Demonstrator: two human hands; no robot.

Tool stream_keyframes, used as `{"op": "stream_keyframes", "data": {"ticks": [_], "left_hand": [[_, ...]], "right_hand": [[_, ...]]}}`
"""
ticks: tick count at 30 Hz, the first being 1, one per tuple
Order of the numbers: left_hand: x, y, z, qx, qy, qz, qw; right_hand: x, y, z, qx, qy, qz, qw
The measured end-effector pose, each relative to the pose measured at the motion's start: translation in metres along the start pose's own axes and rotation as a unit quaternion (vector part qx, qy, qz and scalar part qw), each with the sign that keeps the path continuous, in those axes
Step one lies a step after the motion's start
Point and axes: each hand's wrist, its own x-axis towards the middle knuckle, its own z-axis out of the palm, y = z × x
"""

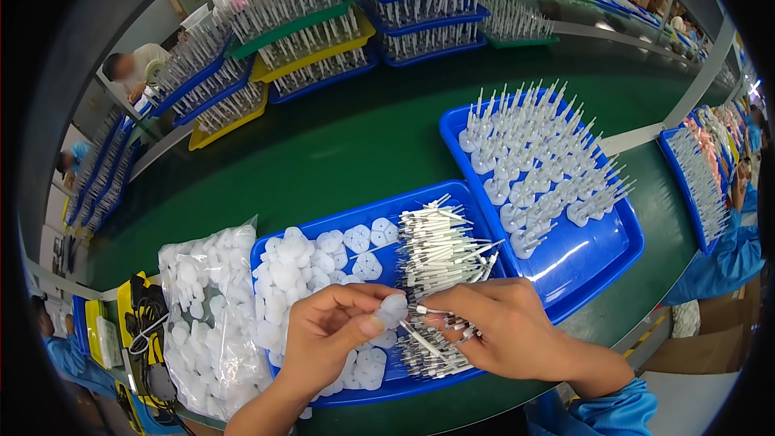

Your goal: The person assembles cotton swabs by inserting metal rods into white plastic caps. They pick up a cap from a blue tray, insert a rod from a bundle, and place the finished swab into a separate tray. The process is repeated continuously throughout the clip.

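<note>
My left hand (327, 339) pinches a round, translucent white plastic disc (392, 311) between thumb and fingers. Close beside it, my right hand (517, 329) grips several thin white rods with grey tips (428, 339); one end lies near the disc, and whether they touch I cannot tell. Both hands are over a blue tray (387, 265). White petal-edged discs (295, 262) fill its left part, while a dense pile of white rods (440, 246) takes up the right part. My right hand partly covers the pile.
Behind at right, another blue tray (589, 266) holds rods standing upright on discs. A clear bag of white discs (214, 315) lies left, beside black cables (149, 315). Stacked trays (315, 56) line the far edge of the green table (347, 137). Other people sit around.
</note>
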Motion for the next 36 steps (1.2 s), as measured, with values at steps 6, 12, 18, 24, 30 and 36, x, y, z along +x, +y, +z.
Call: {"op": "stream_keyframes", "data": {"ticks": [6,12,18,24,30,36], "left_hand": [[0.002,0.000,0.000,0.032,-0.007,0.031,0.999],[-0.001,-0.001,0.003,0.128,-0.011,0.089,0.988],[-0.002,0.002,0.006,0.188,-0.013,0.143,0.972],[-0.003,-0.001,0.008,0.232,-0.021,0.158,0.960],[-0.001,-0.002,0.008,0.118,-0.043,0.132,0.983],[-0.002,-0.004,0.001,0.080,-0.065,0.102,0.989]], "right_hand": [[0.001,0.006,-0.002,-0.056,-0.018,-0.082,0.995],[0.000,0.006,-0.004,0.086,-0.082,0.028,0.993],[0.000,-0.002,-0.001,0.121,-0.062,0.097,0.986],[-0.002,0.001,0.007,0.109,-0.075,0.075,0.988],[-0.003,0.003,0.008,0.144,-0.063,0.070,0.985],[-0.002,-0.002,0.005,0.173,-0.066,0.101,0.978]]}}
